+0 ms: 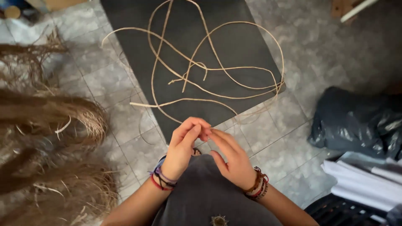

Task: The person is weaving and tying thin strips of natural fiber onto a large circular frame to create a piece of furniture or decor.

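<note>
My left hand (pixel 183 147) and my right hand (pixel 231 157) meet fingertip to fingertip over my lap, pinching something thin between them; what it is cannot be made out. Both wrists carry several braided bracelets. Just beyond the hands, long tan fibre cords (pixel 197 67) lie in loose loops across a dark mat (pixel 234 46) on the tiled floor. One cord end runs toward the hands. My knee in grey cloth (pixel 201 201) sits under the hands.
A heap of dry brown plant fibre (pixel 50 146) fills the left side. A black plastic bag (pixel 356 121) lies at the right, with white folded material (pixel 364 184) and a dark basket edge (pixel 339 211) below it. Grey floor tiles (pixel 104 79) surround the mat.
</note>
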